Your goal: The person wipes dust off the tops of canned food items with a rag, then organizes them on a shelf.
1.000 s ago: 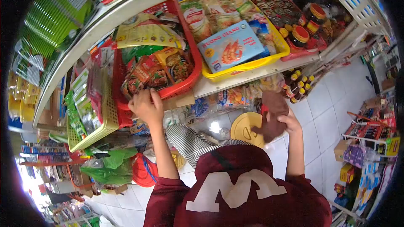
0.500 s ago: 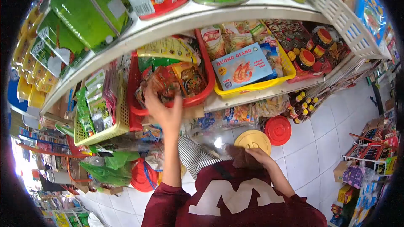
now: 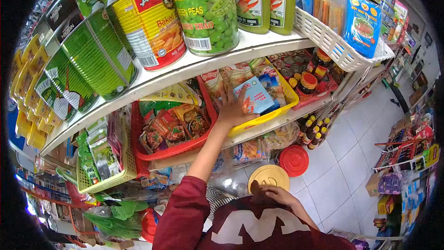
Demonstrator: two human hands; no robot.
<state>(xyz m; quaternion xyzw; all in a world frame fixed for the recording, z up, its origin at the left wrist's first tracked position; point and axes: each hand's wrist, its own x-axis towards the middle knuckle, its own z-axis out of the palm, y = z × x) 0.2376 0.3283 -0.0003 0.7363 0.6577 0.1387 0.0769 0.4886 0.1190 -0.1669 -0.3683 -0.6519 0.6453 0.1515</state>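
My left hand point(image 3: 232, 112) reaches onto the yellow basket point(image 3: 290, 105), its fingers spread over the left end of a light blue box point(image 3: 255, 93) with a shrimp picture. Part of the box's print is hidden behind the fingers. Just left of this hand is a red basket point(image 3: 175, 152), filled with red and orange seasoning packets point(image 3: 167, 127) and a yellow packet. Low in front of my body, my right hand point(image 3: 278, 196) is closed on a dark brown, cloth-like piece point(image 3: 260, 191), above a round tan lid point(image 3: 281, 176).
Overhead, a white shelf point(image 3: 157, 73) carries a green peas can point(image 3: 208, 14), baked beans and green sauce bottles. A white basket point(image 3: 342, 51) overhangs at right. Dark-red-capped jars point(image 3: 309, 82) stand beside the yellow basket. A red lid point(image 3: 294, 160) is below, near the tiled floor point(image 3: 342, 166).
My left hand has moved right, from over the red basket to the blue box in the yellow basket. The packets in the red basket now show fully. The view has shifted, revealing more upper shelf.
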